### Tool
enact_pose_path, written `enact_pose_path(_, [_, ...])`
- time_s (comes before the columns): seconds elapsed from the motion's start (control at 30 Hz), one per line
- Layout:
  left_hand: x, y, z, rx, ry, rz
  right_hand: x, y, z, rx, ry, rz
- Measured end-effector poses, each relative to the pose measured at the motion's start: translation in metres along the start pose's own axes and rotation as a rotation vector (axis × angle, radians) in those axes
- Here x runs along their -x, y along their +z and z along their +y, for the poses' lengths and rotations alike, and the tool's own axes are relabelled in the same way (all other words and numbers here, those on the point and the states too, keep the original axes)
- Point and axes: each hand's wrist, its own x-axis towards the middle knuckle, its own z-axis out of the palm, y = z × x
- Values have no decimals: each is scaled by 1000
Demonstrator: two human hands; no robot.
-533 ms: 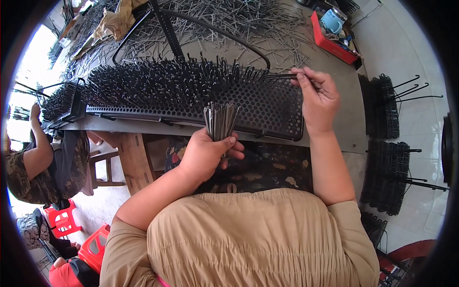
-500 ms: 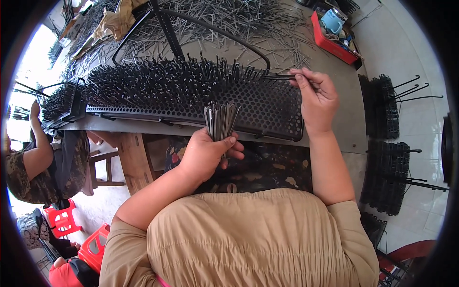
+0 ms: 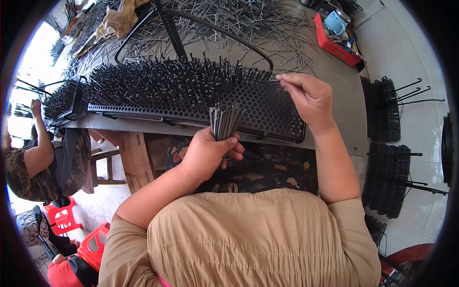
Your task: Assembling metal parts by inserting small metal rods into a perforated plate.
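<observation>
My left hand (image 3: 210, 149) is closed round an upright bundle of thin grey metal rods (image 3: 226, 120), in front of a long black perforated rack (image 3: 267, 112). Many thin black rods (image 3: 148, 83) stand packed in the rack's holes, from its left end to past the middle. Toward the right end the holes show bare. Over the rack's far right corner, my right hand (image 3: 306, 98) pinches a thin metal rod at its fingertips; the rod is small and partly lost among the standing ones.
Loose metal rods (image 3: 239, 33) lie heaped across the back of the table. A black bent frame (image 3: 169, 33) rises behind the rack. At the back right stands a red tray (image 3: 334, 47) with a light blue mug (image 3: 336, 22). Another person's arm (image 3: 44, 138) is at the left.
My right hand has moved slightly left and its fingertips have come in to the standing rods at the far right corner. My left hand has barely shifted.
</observation>
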Motion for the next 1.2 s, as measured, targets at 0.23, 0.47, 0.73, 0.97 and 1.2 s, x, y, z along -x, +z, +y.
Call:
enact_pose_path(0.23, [-1,-3,-2,-11,20,1,-26,15,5,161,-117,126])
enact_pose_path(0.47, [-1,-3,-2,-8,16,2,-33,11,-6,184,6,10])
enact_pose_path(0.73, [-2,-2,-3,2,19,9,-29,13,-1,275,-90,-51])
enact_pose_path(0.97, [-4,-4,-4,6,25,2,-36,12,-1,554,-273,-173])
enact_pose_path(1.2, [-4,-3,-4,-3,6,13,-29,8,-6,311,-3,-60])
